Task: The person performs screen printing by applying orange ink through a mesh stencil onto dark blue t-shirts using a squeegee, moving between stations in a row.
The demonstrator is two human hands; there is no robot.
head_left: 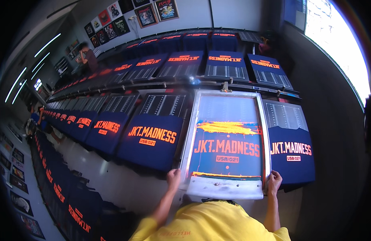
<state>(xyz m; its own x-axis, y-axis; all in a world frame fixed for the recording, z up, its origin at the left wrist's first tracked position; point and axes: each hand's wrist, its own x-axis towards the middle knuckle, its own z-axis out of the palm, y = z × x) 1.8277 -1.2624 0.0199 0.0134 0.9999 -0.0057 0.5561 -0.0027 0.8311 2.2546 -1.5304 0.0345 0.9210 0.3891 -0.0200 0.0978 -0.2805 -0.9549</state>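
Note:
A silver-framed printing screen [192, 138] lies over a board in front of me. Orange lettering shows on its mesh, with a thick smear of orange ink [227, 127] above it. Across the near end runs a wide pale bar [225, 188] with bolts; a thin orange ink line borders it. I cannot tell whether the bar is a squeegee or part of the frame. My left hand [174, 178] is closed on the near left corner of the screen. On the opposite side my right hand [275, 180] grips the frame's right edge, fingers curled.
Right of the screen, a navy shirt [292, 166] with orange print lies on a ruled board. Another printed shirt [147, 150] lies to the left, in a long row. A metal rail [153, 85] runs behind. Two people [89, 59] are farther off at left.

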